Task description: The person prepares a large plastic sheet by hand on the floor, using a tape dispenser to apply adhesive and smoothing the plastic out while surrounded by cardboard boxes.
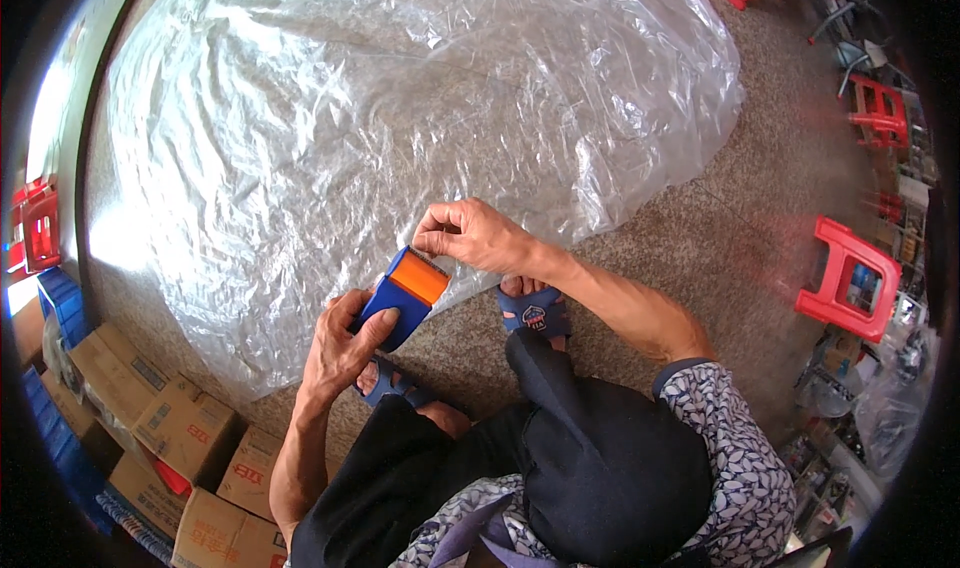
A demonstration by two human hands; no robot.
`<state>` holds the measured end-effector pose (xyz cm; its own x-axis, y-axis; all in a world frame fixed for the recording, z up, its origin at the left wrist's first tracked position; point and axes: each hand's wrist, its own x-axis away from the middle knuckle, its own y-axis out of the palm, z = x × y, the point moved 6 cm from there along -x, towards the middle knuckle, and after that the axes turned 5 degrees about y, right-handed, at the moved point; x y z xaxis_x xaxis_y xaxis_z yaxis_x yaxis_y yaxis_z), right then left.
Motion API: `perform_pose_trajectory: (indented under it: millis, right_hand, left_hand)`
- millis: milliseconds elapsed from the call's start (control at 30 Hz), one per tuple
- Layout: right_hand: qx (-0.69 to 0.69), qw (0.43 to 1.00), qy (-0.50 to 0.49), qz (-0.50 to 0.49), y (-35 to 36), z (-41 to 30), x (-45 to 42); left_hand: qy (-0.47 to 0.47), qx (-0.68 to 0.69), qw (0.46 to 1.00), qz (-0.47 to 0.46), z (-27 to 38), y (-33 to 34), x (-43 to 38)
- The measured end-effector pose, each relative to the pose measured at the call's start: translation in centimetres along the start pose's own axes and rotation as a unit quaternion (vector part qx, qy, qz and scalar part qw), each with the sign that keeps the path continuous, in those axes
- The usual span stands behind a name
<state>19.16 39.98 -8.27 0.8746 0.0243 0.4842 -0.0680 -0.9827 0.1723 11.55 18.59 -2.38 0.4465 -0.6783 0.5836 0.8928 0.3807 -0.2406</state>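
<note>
My left hand (346, 340) grips a blue and orange tape dispenser (405, 298), its thumb lying across the blue body. A toothed cutting edge runs along the dispenser's far end, beyond the orange part. Right at that edge is my right hand (476, 234), its fingers curled and the thumb close to the teeth. Whether a strip of clear tape is pinched there is too fine to make out. A large crumpled sheet of clear plastic film (420, 117) spreads over the floor before me, its near edge passing under my hands.
Cardboard boxes (184, 427) are piled at the lower left beside blue crates (64, 305). On the right stand a red plastic stool (855, 279) and shelves of small goods (832, 485). My sandalled feet (534, 309) are on the speckled floor (675, 268) near the film.
</note>
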Motion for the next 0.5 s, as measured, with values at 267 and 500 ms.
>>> perform_pose_trajectory:
  millis: [267, 500]
  right_hand:
    - [0.109, 0.989, -0.023, 0.097, -1.7, -1.8, 0.1]
    - [0.121, 0.979, -0.018, 0.166, -6.9, -2.8, -0.5]
  left_hand:
    - [-0.018, 0.012, 1.000, 0.014, 2.3, -0.7, -1.2]
    - [-0.014, -0.049, 0.999, -0.004, 5.0, -3.4, -3.7]
